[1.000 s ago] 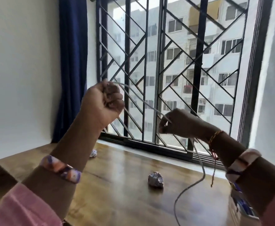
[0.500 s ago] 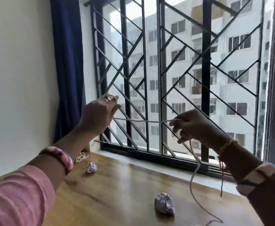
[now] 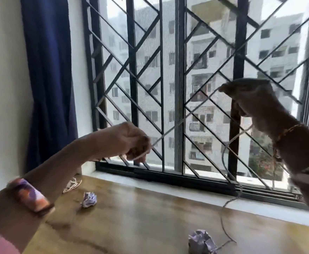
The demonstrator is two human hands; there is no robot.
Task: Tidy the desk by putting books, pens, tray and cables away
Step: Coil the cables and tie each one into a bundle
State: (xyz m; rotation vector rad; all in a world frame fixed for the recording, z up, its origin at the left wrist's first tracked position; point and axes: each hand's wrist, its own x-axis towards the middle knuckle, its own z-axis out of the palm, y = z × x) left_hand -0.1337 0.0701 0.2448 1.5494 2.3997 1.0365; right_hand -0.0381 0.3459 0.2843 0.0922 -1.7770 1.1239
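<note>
A thin white cable [image 3: 183, 121] stretches taut between my two hands in front of the window. My left hand [image 3: 131, 142] is low, above the desk's back edge, fingers closed on one end of the cable. Higher up and to the right, my right hand [image 3: 249, 99] pinches the cable. From there the cable drops in a loose curve [image 3: 225, 204] onto the wooden desk [image 3: 141, 222]. A second coiled white cable [image 3: 73, 185] lies at the desk's back left corner, partly hidden by my left forearm.
Two crumpled paper balls lie on the desk, one back left [image 3: 89, 198], one at the front [image 3: 202, 242]. A barred window [image 3: 179, 88] runs along the desk's far edge. A dark blue curtain [image 3: 49, 79] hangs at the left beside a white wall.
My left hand has dropped and my right hand has risen and moved right, so the cable between them is longer and slanted. The view has shifted closer to the window.
</note>
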